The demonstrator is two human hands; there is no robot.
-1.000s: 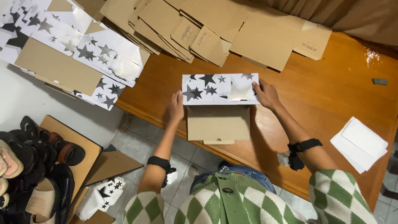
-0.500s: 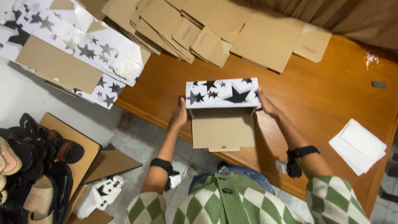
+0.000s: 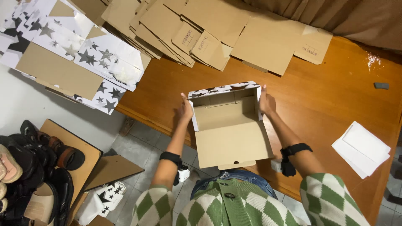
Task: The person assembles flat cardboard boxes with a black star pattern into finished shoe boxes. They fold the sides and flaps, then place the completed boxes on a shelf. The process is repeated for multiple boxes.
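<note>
Both hands' fingers clasp the box's (image 3: 228,121) side walls; bare table (image 3: 326,100) rightward.

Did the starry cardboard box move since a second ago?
Yes. The star-printed cardboard box has been tipped up from lying flat on the wooden table; its open brown inside now faces the camera, lid flap hanging toward the person.
</note>
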